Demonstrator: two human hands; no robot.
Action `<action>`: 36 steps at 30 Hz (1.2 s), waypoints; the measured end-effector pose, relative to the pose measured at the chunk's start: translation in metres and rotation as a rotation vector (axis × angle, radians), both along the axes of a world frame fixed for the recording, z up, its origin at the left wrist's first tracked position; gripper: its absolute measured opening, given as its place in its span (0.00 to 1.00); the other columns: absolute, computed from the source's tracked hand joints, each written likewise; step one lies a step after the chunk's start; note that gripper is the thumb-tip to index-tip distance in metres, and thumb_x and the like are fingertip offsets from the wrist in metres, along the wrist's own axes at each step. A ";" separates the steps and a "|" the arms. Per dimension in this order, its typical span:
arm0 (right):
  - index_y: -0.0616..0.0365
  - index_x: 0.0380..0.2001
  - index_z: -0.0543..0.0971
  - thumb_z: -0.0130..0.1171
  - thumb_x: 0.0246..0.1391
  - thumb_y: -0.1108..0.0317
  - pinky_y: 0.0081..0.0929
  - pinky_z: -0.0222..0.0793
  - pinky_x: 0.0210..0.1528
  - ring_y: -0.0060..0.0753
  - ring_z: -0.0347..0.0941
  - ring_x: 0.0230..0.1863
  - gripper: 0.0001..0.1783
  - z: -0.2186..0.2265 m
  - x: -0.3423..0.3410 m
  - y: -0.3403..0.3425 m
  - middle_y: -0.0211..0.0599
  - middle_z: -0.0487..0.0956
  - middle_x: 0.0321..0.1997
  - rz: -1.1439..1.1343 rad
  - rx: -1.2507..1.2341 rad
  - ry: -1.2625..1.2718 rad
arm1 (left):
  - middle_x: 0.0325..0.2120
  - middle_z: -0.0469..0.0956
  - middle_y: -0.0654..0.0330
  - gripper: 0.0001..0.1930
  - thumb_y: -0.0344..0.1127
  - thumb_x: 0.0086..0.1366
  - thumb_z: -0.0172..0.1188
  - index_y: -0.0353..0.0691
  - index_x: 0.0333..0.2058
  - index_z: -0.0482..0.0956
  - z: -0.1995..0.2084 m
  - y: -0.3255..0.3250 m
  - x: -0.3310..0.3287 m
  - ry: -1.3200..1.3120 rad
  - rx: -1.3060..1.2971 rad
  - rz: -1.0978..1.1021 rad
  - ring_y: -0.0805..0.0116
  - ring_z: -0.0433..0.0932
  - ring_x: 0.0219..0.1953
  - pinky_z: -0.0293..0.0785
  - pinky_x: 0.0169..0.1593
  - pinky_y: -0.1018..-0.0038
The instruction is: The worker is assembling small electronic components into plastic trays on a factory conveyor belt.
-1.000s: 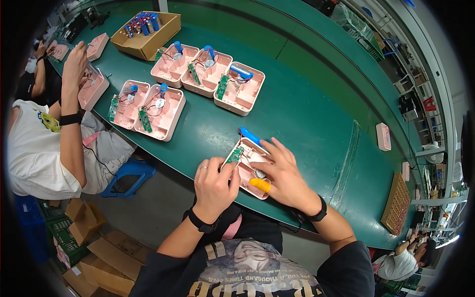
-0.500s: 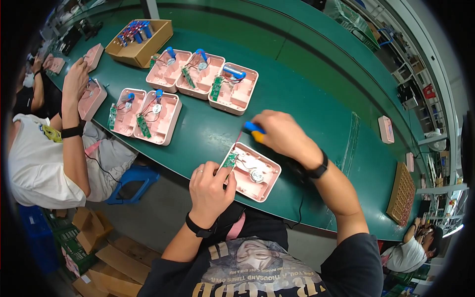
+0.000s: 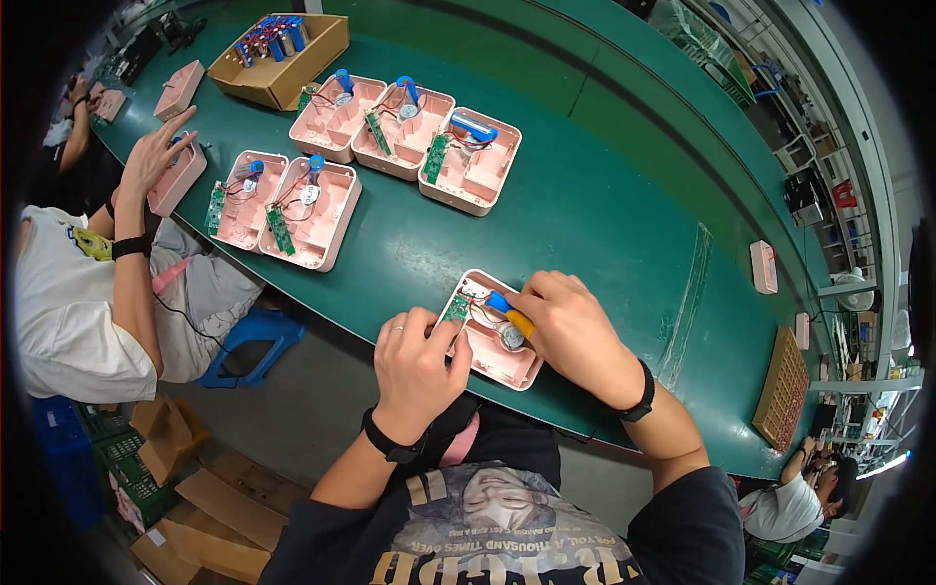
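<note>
Green bench under pink case. Battery: over case's far half, long axis slanting toward your right hand, the nearer, pinching it. Your left hand: case's left edge, grip unclear.

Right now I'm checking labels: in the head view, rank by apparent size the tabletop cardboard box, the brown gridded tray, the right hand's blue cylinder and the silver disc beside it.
1. Cardboard box
2. Brown gridded tray
3. Blue cylinder and silver disc: too alike to rank; the right hand partly hides the cylinder.
</note>
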State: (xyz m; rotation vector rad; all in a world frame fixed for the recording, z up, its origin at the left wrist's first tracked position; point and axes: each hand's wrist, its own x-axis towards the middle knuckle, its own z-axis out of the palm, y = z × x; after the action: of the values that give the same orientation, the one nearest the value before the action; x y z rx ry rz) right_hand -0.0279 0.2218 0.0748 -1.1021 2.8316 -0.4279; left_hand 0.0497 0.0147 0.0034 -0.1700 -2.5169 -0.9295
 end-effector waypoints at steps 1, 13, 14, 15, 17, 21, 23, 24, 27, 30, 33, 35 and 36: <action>0.58 0.48 0.88 0.72 0.46 0.76 0.38 0.73 0.51 0.44 0.77 0.45 0.21 0.000 0.000 0.000 0.38 0.80 0.41 -0.001 0.010 0.008 | 0.31 0.75 0.58 0.04 0.31 0.60 0.70 0.39 0.32 0.85 0.000 0.000 0.000 -0.001 0.000 0.002 0.55 0.78 0.33 0.75 0.42 0.60; 0.58 0.61 0.83 0.78 0.48 0.57 0.48 0.70 0.62 0.57 0.71 0.61 0.36 0.001 0.011 0.003 0.52 0.75 0.61 0.070 -0.012 0.114 | 0.31 0.75 0.58 0.03 0.31 0.60 0.70 0.41 0.32 0.85 0.000 -0.001 0.000 0.002 0.008 0.007 0.56 0.78 0.34 0.74 0.42 0.60; 0.58 0.61 0.83 0.78 0.48 0.57 0.48 0.70 0.62 0.57 0.71 0.61 0.36 0.000 0.015 0.004 0.52 0.75 0.61 0.076 -0.015 0.114 | 0.31 0.75 0.58 0.03 0.32 0.61 0.70 0.40 0.32 0.85 -0.001 -0.001 0.000 0.004 0.006 0.009 0.55 0.78 0.34 0.74 0.42 0.60; 0.59 0.64 0.80 0.80 0.46 0.54 0.50 0.68 0.64 0.60 0.70 0.62 0.42 -0.001 0.024 0.008 0.55 0.73 0.63 0.042 -0.019 0.024 | 0.31 0.75 0.57 0.03 0.32 0.61 0.69 0.40 0.32 0.85 -0.001 0.000 0.000 0.008 0.008 0.004 0.55 0.78 0.34 0.74 0.42 0.59; 0.61 0.71 0.73 0.83 0.41 0.49 0.55 0.66 0.67 0.66 0.68 0.65 0.55 -0.003 0.035 0.013 0.63 0.68 0.67 -0.028 -0.031 -0.154 | 0.31 0.75 0.57 0.03 0.32 0.61 0.69 0.40 0.32 0.85 -0.001 0.000 -0.002 0.013 0.007 0.000 0.55 0.78 0.34 0.74 0.42 0.59; 0.62 0.74 0.66 0.83 0.40 0.50 0.58 0.67 0.68 0.69 0.68 0.64 0.61 -0.014 0.045 0.003 0.66 0.67 0.67 -0.113 -0.046 -0.125 | 0.32 0.76 0.57 0.04 0.30 0.61 0.70 0.37 0.33 0.87 0.003 -0.003 -0.007 -0.008 0.003 -0.036 0.55 0.79 0.36 0.75 0.43 0.59; 0.63 0.74 0.67 0.83 0.41 0.51 0.58 0.68 0.67 0.69 0.69 0.64 0.59 -0.020 0.046 0.005 0.66 0.67 0.67 -0.123 -0.067 -0.125 | 0.36 0.77 0.55 0.06 0.31 0.62 0.70 0.36 0.37 0.87 0.000 -0.006 -0.004 -0.072 0.004 -0.072 0.53 0.80 0.38 0.76 0.44 0.57; 0.63 0.73 0.67 0.82 0.43 0.52 0.57 0.69 0.67 0.69 0.69 0.64 0.57 -0.022 0.046 0.006 0.66 0.67 0.66 -0.124 -0.084 -0.130 | 0.38 0.78 0.54 0.08 0.31 0.62 0.70 0.36 0.38 0.87 0.000 -0.008 -0.004 -0.103 0.002 -0.083 0.52 0.80 0.39 0.77 0.45 0.57; 0.63 0.73 0.68 0.81 0.44 0.55 0.55 0.70 0.66 0.68 0.70 0.63 0.55 -0.024 0.042 0.010 0.66 0.68 0.66 -0.113 -0.141 -0.091 | 0.41 0.79 0.52 0.11 0.34 0.63 0.71 0.37 0.43 0.87 0.018 -0.015 -0.007 -0.028 0.074 -0.103 0.52 0.81 0.40 0.77 0.46 0.58; 0.61 0.73 0.68 0.80 0.45 0.57 0.51 0.72 0.64 0.67 0.71 0.61 0.53 -0.025 0.027 0.043 0.65 0.69 0.64 -0.142 -0.224 0.036 | 0.46 0.80 0.50 0.16 0.37 0.63 0.72 0.37 0.48 0.86 0.020 -0.042 -0.016 0.067 0.046 0.042 0.51 0.82 0.42 0.78 0.49 0.58; 0.57 0.74 0.68 0.79 0.46 0.58 0.48 0.72 0.63 0.65 0.72 0.60 0.52 -0.006 -0.027 0.087 0.62 0.74 0.58 -0.312 -0.190 0.256 | 0.49 0.81 0.50 0.19 0.37 0.64 0.72 0.35 0.51 0.84 0.015 -0.076 -0.024 0.081 -0.108 0.272 0.50 0.82 0.44 0.79 0.51 0.58; 0.56 0.76 0.67 0.74 0.52 0.53 0.49 0.72 0.63 0.66 0.73 0.57 0.50 0.002 -0.086 0.114 0.63 0.78 0.54 -0.508 -0.193 0.283 | 0.47 0.81 0.51 0.18 0.34 0.65 0.71 0.35 0.51 0.83 0.011 -0.093 -0.025 -0.009 -0.286 0.431 0.49 0.82 0.45 0.79 0.50 0.58; 0.57 0.76 0.67 0.71 0.54 0.50 0.50 0.72 0.64 0.67 0.74 0.57 0.49 0.006 -0.115 0.126 0.65 0.78 0.55 -0.594 -0.177 0.237 | 0.47 0.81 0.51 0.18 0.34 0.65 0.71 0.35 0.51 0.83 0.007 -0.098 -0.023 -0.001 -0.294 0.446 0.49 0.82 0.45 0.79 0.50 0.58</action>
State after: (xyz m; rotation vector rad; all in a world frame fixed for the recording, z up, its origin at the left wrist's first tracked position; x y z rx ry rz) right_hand -0.1430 0.3480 0.0809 -0.3115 3.3592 -0.6267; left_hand 0.0269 -0.0830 0.0108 0.2926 -2.5249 -0.3832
